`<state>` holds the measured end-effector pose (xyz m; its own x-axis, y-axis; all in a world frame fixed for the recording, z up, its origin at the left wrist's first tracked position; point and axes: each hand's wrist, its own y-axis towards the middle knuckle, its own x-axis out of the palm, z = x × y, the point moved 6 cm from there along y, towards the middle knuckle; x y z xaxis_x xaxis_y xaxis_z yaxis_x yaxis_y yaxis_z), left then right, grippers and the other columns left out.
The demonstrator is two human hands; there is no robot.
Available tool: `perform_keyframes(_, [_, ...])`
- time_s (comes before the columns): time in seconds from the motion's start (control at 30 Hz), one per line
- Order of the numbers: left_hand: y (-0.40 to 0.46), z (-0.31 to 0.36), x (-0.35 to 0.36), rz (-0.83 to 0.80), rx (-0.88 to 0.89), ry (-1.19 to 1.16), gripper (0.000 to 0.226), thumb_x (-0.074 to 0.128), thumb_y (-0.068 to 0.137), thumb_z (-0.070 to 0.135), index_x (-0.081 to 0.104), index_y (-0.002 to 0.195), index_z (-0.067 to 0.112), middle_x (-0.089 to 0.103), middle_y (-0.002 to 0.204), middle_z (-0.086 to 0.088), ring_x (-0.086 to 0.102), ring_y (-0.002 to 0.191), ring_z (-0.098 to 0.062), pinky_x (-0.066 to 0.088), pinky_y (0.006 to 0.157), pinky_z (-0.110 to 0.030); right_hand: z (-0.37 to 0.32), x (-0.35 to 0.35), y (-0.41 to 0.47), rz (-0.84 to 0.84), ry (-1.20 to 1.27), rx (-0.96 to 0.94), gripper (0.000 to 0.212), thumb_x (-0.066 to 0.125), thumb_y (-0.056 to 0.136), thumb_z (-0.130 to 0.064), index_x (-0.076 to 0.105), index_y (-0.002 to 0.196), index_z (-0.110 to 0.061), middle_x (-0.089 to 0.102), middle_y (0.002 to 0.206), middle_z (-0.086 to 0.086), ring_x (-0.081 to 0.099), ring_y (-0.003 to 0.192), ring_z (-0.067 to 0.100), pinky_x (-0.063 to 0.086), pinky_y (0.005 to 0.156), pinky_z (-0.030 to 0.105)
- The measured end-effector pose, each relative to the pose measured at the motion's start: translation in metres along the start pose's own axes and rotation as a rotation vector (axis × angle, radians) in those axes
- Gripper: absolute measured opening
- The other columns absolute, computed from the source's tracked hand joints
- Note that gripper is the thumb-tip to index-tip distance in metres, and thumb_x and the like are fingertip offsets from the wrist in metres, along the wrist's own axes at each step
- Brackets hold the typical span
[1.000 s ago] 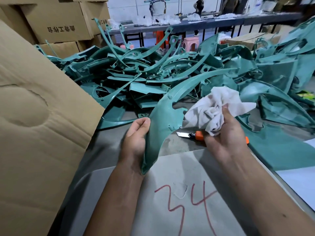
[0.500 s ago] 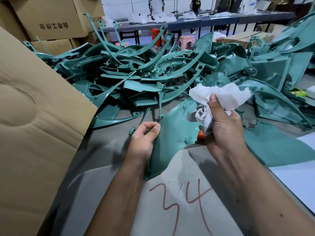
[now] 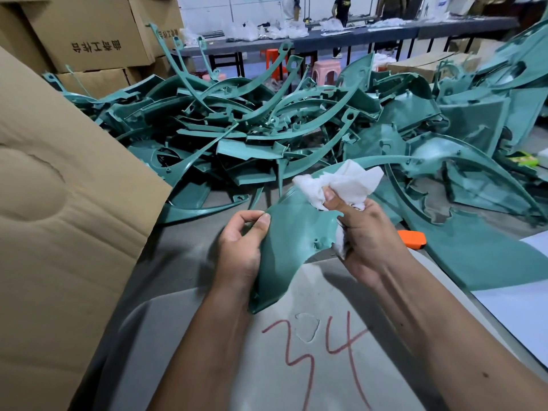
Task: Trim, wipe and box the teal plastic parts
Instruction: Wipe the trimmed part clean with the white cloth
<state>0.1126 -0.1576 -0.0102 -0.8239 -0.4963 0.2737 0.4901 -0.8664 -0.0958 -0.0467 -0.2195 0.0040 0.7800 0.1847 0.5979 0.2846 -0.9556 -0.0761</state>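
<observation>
- One curved teal part point(image 3: 292, 232) sits between my two hands, held up above the near middle of the worktop point(image 3: 189, 256), its long arm sweeping away toward the far right.
- I see my left hand point(image 3: 240, 247) gripping the part's left edge, thumb on the front face and fingers curled behind it.
- I see my right hand point(image 3: 370, 235) bunched around a white cloth point(image 3: 341, 182), fingers closed on it and pressing it against the part's upper right edge.
- Just right of that hand, an orange knife point(image 3: 412, 238) lies on the worktop, mostly hidden by my wrist.
- Below the hands a grey sheet point(image 3: 207, 336) carries the red number 34 point(image 3: 314, 351).
- Across the far half of the worktop lies a tangled heap of teal parts point(image 3: 237, 129).
- At the left edge a cardboard flap point(image 3: 59, 232) leans in, with cardboard boxes point(image 3: 89, 34) stacked behind it.
</observation>
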Motion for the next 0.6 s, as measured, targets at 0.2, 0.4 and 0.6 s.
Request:
perform_keyframes(0.2, [0.003,0.006,-0.003,0.012,0.071,0.022,0.01,0.063,0.1,0.015,0.066,0.091,0.018,0.065,0.075,-0.002,0.057,0.065,-0.017,0.047,0.063,-0.031,0.007,0.007,-0.003,-0.131,0.059,0.066,0.014,0.075,0.073,-0.013,0.082,0.084,-0.018,0.075,0.073,0.009,0.067,0.056,0.022,0.061,0.052,0.035])
perform_keyframes(0.4, [-0.002,0.032,-0.01,0.013,0.36,0.088,0.009,0.062,0.101,0.015,0.067,0.1,0.022,0.072,0.083,-0.005,0.065,0.073,-0.017,0.054,0.061,-0.028,0.004,0.006,-0.006,-0.193,0.034,0.191,0.068,0.078,0.07,-0.015,0.061,0.134,0.0,0.073,0.122,0.021,0.075,0.106,0.031,0.063,0.088,0.044])
perform_keyframes(0.6, [0.0,0.047,-0.032,0.177,0.483,0.08,0.011,0.058,0.104,0.018,0.064,0.102,0.027,0.071,0.08,0.017,0.064,0.071,0.002,0.05,0.059,-0.016,-0.006,-0.022,0.007,0.025,0.083,0.106,0.059,0.075,0.077,-0.025,0.068,0.128,0.003,0.074,0.118,0.022,0.075,0.102,0.033,0.065,0.081,0.05])
